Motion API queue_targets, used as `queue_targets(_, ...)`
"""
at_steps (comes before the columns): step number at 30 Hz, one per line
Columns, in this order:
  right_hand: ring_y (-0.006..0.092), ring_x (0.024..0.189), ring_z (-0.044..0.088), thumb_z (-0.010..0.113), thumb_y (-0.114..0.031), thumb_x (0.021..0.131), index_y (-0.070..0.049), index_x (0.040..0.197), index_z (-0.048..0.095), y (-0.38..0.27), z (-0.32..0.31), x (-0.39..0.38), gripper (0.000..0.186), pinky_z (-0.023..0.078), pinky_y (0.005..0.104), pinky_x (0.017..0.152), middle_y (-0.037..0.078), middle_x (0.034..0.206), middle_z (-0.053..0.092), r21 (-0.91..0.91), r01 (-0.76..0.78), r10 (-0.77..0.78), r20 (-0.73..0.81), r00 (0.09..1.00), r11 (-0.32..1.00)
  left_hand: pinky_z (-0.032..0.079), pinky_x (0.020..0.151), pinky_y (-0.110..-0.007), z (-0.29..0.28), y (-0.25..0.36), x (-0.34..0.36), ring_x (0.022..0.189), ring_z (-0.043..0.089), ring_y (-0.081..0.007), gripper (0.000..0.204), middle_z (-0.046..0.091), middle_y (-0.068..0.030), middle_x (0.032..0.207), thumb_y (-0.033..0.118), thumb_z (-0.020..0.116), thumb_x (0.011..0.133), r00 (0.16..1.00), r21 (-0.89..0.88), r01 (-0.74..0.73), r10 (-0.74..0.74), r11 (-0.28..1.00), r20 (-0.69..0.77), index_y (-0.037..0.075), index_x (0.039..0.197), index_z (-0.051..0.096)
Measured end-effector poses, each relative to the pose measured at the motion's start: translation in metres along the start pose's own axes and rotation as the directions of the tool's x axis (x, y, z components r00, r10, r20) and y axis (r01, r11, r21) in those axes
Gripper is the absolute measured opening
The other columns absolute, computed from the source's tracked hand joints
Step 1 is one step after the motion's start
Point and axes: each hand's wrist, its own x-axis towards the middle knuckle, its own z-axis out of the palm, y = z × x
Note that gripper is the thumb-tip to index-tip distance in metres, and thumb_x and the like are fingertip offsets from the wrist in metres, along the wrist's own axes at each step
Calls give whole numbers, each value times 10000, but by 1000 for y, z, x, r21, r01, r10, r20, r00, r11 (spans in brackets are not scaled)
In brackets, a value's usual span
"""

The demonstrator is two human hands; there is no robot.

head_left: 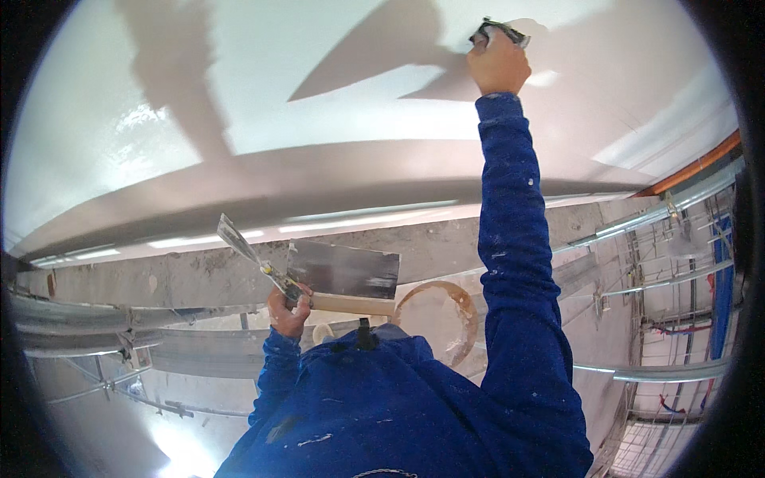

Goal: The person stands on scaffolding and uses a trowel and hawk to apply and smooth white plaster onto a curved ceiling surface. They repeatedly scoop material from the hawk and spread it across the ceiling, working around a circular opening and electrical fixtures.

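Knuckles of my right hand (498, 64) are bunched tight around a small scraper (500, 32), whose dark blade pokes out just above my fingers and presses against the white ceiling (335, 103). I see the blue sleeve (514, 239) run straight down from that fist toward my chest, flecked with pale spots. Well below that grip and off to its left, my left hand (288, 309) is clenched as well, and it grasps two tools at once: a wide trowel (344, 271) with a grey metal blade and pale wooden handle that reaches out to the right of the fist, and a narrower putty knife (237, 240) that slants up and to the left from the same fist. I cannot tell how the fingers split between the two handles. Just to the right of the trowel's handle, a round rim (462, 307) smeared with brownish paste shows behind my shoulder. Beyond the left fist runs a grey concrete beam (159, 275), and metal rails (661, 215) stretch away on the far right.
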Motion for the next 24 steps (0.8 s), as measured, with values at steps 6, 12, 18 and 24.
queue_targets(6,332,780,614,598,-275,683,-134,870,667,0,1,8,244,490,410,708,149,827,640,122,-123,130,-49,990,985,457,631,-270,-26,10,-27,705,556,-153,155,576,-65,750,90,535,655,989,-3,131,-131,991,-70,18,789,564)
queue_targets(12,326,814,606,634,-328,689,-115,867,665,3,-4,2,279,488,395,729,139,866,637,229,-126,128,7,992,965,445,635,-248,-55,-2,-49,699,539,-112,158,575,-50,772,117,550,710,987,-120,120,-131,986,-92,16,832,549)
queue_targets(18,294,784,616,556,-341,783,-55,945,621,13,13,-1,335,483,359,690,177,851,625,212,77,-81,9,997,974,435,620,-251,-61,-10,-46,679,530,-114,183,573,-52,744,170,565,727,997,-90,-8,1,996,-79,14,822,558)
queue_targets(24,242,927,546,571,-153,784,-44,999,601,18,-43,-27,244,435,351,800,162,1086,535,469,-24,103,-142,985,883,445,623,-264,-64,-9,-66,678,540,-128,178,586,-64,752,170,561,720,996,-100,30,-38,995,-81,12,802,554)
